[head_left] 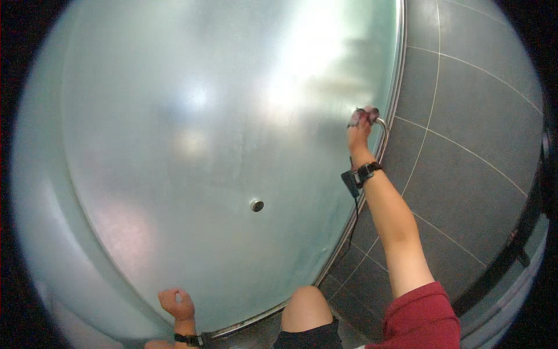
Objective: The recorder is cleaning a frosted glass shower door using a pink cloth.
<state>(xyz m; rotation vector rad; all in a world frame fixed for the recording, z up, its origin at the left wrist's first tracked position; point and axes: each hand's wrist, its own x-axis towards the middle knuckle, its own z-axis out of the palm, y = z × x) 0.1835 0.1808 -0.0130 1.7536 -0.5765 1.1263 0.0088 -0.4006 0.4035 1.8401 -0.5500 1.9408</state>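
At the bottom of the view, near 6 o'clock, your bare knee pushes up above dark shorts, with the hem of a red sleeve just to its right at about 5 o'clock. Your left hand, at roughly 7 o'clock, is curled into a loose fist, fingers folded in and holding nothing that shows; it sits against the lower edge of the frosted glass door, and a dark wrist strap rings the wrist below it.

From the red sleeve your right forearm runs up toward 1 o'clock, crossing the grey tiled floor, whose pale grout lines bend with the lens. A black wrist strap with a small box on it circles that wrist, and a thin cable hangs down from it along the door's edge.

Farther out, your right hand is closed around the top of the curved metal door handle, fingers wrapped over the bar where it meets the glass. The handle lies at the door's right rim, at about 2 o'clock from the centre of the view, just beside the metal edge strip. A small round metal fitting sits in the glass near the centre, well apart from both hands. Beyond, the frosted pane shows only blurred light patches.
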